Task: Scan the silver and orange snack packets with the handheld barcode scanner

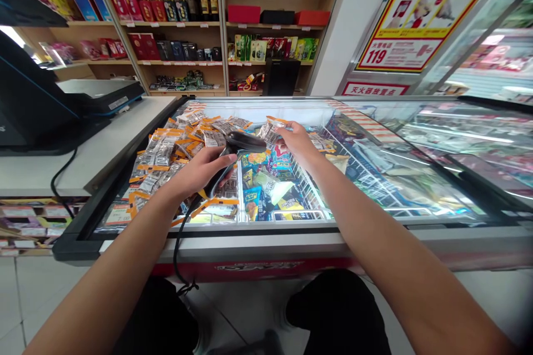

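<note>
My left hand (208, 169) is wrapped round the handle of a black barcode scanner (246, 141), whose head points to the right. In my right hand (296, 141) is a small clear snack packet (270, 128) with orange edges, pinched by the fingers in front of the scanner head. A heap of similar orange-edged packets (164, 150) lies to the left, on the freezer's glass top. The scanner's black cord (177, 249) hangs down over the freezer's front edge. My left hand covers some of the packets below it.
The chest freezer (270, 241) holds ice cream packs (270, 186) in white wire baskets (310, 191). A counter (120, 147) with a black checkout machine (35, 83) stands at the left. Shelves (170, 25) with boxes and bottles rise behind; a fire-safety poster (433, 8) hangs at the right.
</note>
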Demonstrator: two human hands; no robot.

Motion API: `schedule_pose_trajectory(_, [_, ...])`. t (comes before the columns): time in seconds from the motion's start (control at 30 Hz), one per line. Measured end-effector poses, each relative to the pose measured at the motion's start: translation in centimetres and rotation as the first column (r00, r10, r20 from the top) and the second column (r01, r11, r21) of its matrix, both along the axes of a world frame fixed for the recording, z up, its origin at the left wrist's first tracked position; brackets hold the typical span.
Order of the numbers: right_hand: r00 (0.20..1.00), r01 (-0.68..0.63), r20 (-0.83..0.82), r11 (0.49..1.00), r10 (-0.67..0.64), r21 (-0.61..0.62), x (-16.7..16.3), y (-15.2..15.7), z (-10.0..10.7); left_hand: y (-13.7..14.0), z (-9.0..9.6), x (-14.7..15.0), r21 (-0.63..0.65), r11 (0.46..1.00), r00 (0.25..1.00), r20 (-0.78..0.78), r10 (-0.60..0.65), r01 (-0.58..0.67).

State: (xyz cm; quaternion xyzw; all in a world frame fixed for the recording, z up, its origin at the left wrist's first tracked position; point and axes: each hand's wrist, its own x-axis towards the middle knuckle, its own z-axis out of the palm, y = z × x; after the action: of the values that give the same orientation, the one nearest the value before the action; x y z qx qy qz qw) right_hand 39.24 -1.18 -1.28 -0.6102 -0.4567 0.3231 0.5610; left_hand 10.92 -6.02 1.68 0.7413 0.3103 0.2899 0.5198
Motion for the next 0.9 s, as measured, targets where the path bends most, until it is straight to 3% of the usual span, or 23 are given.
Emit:
schedule_pose_trajectory(0.1, [0.962, 0.167, 0.211, 0.984, -0.176, 0.062, 2.9, 0.4, 0.2, 0.0, 0.0, 0.0, -0.092, 0.994, 0.985, 0.155, 0.071, -0.057])
schedule_pose_trajectory(0.23, [0.679, 0.417, 0.601, 0.895, -0.422, 0.157, 7.8, 0.7, -0.2, -0.1, 0.5, 0.2, -0.107, 0.989, 0.918, 0.373, 0.137, -0.105])
schedule_pose_trajectory(0.3, [0.553, 0.466, 0.675, 0.853, -0.489, 0.237, 8.3, 0.4, -0.2, -0.1, 0.8, 0.3, -0.126, 0.981, 0.887, 0.422, 0.189, -0.149])
schedule_pose_trajectory(0.33, [0.539, 0.446, 0.683, 0.855, -0.493, 0.265, 7.7, 0.1, 0.0, -0.2, 0.9, 0.3, -0.140, 0.976, 0.877, 0.430, 0.213, -0.169])
schedule_pose_trajectory(0.4, [0.639, 0.301, 0.669, 0.924, -0.379, 0.237, 5.1, -0.7, 0.4, -0.2, 1.1, 0.4, -0.160, 0.967, 0.867, 0.432, 0.249, -0.199])
schedule_pose_trajectory(0.43, [0.734, 0.142, 0.649, 0.980, -0.199, 0.141, 3.3, -1.2, 0.5, -0.2, 1.1, 0.4, -0.163, 0.964, 0.865, 0.429, 0.259, -0.208])
schedule_pose_trajectory(0.47, [0.795, -0.064, 0.605, 0.998, 0.041, 0.017, 1.4, -1.7, 0.7, -0.2, 1.1, 0.4, -0.162, 0.963, 0.867, 0.423, 0.263, -0.214])
schedule_pose_trajectory(0.5, [0.771, -0.290, 0.565, 0.952, 0.295, -0.102, -0.6, -2.2, 0.7, -0.2, 1.0, 0.3, -0.156, 0.963, 0.869, 0.418, 0.264, -0.218])
schedule_pose_trajectory(0.53, [0.685, -0.455, 0.556, 0.873, 0.471, -0.178, -2.4, -2.7, 0.5, -0.1, 1.0, 0.3, -0.152, 0.964, 0.872, 0.414, 0.263, -0.219])
schedule_pose_trajectory(0.57, [0.625, -0.522, 0.570, 0.828, 0.533, -0.203, -4.1, -3.1, 0.3, -0.1, 0.9, 0.3, -0.150, 0.964, 0.873, 0.411, 0.262, -0.219])
schedule_pose_trajectory(0.63, [0.563, -0.530, 0.646, 0.825, 0.515, -0.196, -6.4, -3.7, -0.4, 0.0, 0.8, 0.3, -0.146, 0.966, 0.875, 0.411, 0.257, -0.215])
schedule_pose_trajectory(0.73, [0.555, -0.449, 0.695, 0.868, 0.457, -0.212, -8.0, -4.0, -1.1, 0.2, 0.7, 0.3, -0.128, 0.969, 0.879, 0.409, 0.245, -0.211])
schedule_pose_trajectory(0.8, [0.599, -0.423, 0.641, 0.870, 0.479, -0.255, -7.9, -4.0, -0.9, 0.3, 0.6, 0.3, -0.108, 0.972, 0.885, 0.401, 0.235, -0.210])
schedule_pose_trajectory(0.9, [0.727, -0.439, 0.427, 0.842, 0.537, -0.312, -6.4, -3.6, 0.0, 0.4, 0.5, 0.2, -0.090, 0.977, 0.892, 0.399, 0.212, -0.193])
